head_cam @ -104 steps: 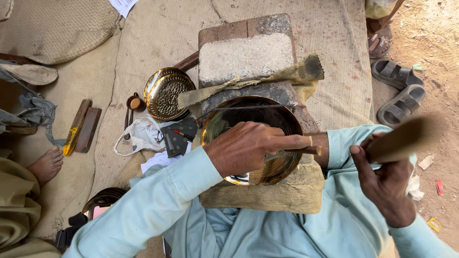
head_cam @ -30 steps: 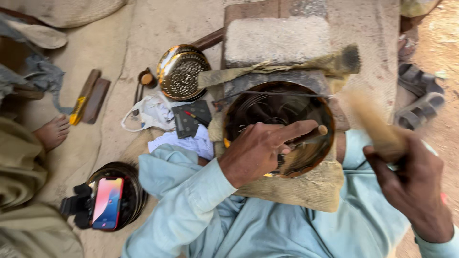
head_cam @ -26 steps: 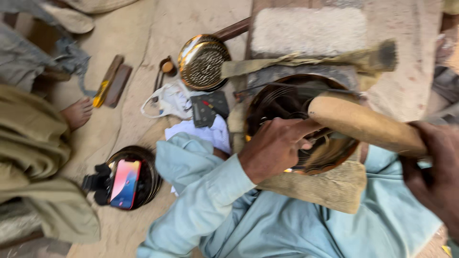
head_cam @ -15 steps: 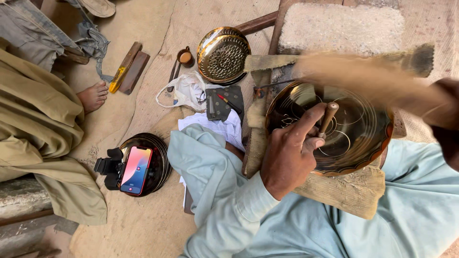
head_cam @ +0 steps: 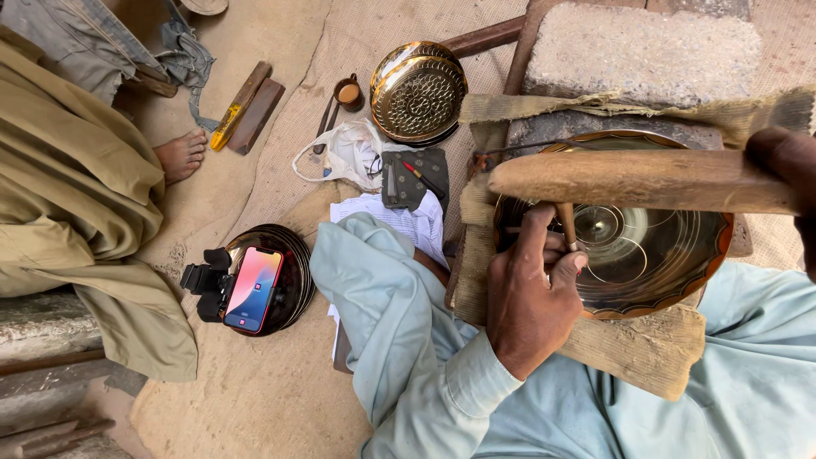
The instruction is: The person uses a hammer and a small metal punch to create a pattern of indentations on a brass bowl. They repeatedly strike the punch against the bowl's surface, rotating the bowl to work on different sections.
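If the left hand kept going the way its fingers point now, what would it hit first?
The left hand points up and slightly right, pinching a thin metal punch. Going straight on, it would probably first meet the thick wooden mallet held across above the engraved round brass bowl, though depth between them is unclear.

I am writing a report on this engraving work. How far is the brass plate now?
Done: the brass plate already shows several engraved rings near its middle. In hand: the left hand holds a small chisel upright on the plate, and the right hand holds a wooden mallet above it. Left: the wide band toward the rim looks plain, unlike the patterned brass plate lying nearby.
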